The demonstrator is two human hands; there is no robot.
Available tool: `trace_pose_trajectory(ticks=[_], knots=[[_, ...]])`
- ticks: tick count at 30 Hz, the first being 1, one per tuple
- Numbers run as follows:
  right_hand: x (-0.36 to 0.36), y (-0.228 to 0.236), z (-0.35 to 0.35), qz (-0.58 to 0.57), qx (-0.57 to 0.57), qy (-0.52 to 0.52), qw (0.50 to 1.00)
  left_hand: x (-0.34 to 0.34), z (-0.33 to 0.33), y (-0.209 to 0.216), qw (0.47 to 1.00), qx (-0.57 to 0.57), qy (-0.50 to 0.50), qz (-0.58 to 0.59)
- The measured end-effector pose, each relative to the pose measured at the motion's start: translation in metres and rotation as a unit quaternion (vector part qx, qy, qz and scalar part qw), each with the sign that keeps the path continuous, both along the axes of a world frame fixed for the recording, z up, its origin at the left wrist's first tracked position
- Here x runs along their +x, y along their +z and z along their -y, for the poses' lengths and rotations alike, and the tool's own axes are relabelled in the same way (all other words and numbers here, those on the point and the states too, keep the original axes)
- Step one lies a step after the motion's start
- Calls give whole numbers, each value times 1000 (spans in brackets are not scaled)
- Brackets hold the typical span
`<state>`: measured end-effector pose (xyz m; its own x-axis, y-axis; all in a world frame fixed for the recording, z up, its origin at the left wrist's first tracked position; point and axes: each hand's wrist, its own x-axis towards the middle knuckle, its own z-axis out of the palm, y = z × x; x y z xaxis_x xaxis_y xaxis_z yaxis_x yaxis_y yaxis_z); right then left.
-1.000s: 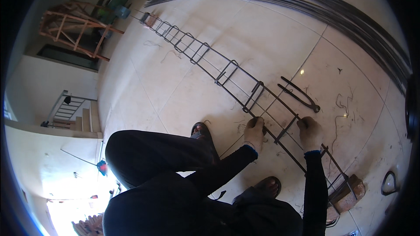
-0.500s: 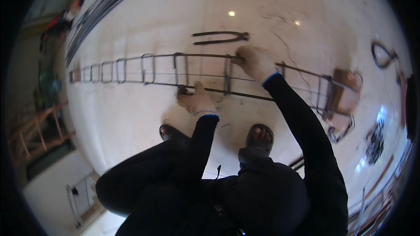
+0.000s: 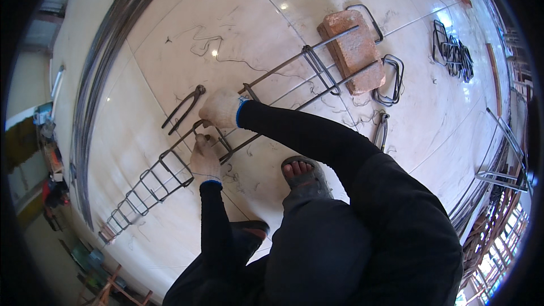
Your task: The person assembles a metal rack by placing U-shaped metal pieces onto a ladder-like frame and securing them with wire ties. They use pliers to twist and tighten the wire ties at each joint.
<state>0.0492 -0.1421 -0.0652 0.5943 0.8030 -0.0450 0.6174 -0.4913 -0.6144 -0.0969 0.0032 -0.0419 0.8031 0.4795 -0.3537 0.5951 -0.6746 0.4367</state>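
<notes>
Person squats over a tiled floor [image 3: 170,39], both forearms in black sleeves, both hands in pale knit work gloves. Left hand [image 3: 205,160] comes up from the lower middle, forearm nearly vertical in the picture, wrist straight, fingers curled down onto the rebar cage [image 3: 170,164] at one of its stirrup loops; looks closed around the bar, though the fingertips are hidden under the glove. Right hand [image 3: 222,109] reaches in from the right, arm bent at the elbow and stretched across the body, fist bunched on top of the cage just above the left hand; whether it grips a bar or a small tool inside the fist, cannot tell. Hands are close together, nearly touching.

Rebar cage lies flat on the floor, long axis running diagonally from lower left to upper right. Lower-left end carries a close row of rectangular stirrups; upper-right end rests on a red brick [image 3: 352,51], bars passing over it. Hands sit around the middle of the cage.

Pincers [image 3: 184,107] lie on the floor just left of the right hand, handles pointing lower left. Loose bent stirrups [image 3: 391,76] lie beside the brick. A sandalled foot [image 3: 303,173] stands right of the cage. Bundle of long bars [image 3: 105,62] curves along the left.
</notes>
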Motion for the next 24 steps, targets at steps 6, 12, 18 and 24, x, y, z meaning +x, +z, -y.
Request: trace_pose_trajectory(ticks=[6,12,18,24], knots=[[2,-1,-2,5,-25,14,1000,-8,-21,-4,999,-28,11,-42],[2,0,4,-10,-6,-18,1000,-16,-53,-6,999,1,32,0],[-9,41,41,95,41,-73,992,-28,-19,-12,954,111,42,274],[-112,53,143,124,297,-434,841,-7,92,49,943,-11,-214,255]])
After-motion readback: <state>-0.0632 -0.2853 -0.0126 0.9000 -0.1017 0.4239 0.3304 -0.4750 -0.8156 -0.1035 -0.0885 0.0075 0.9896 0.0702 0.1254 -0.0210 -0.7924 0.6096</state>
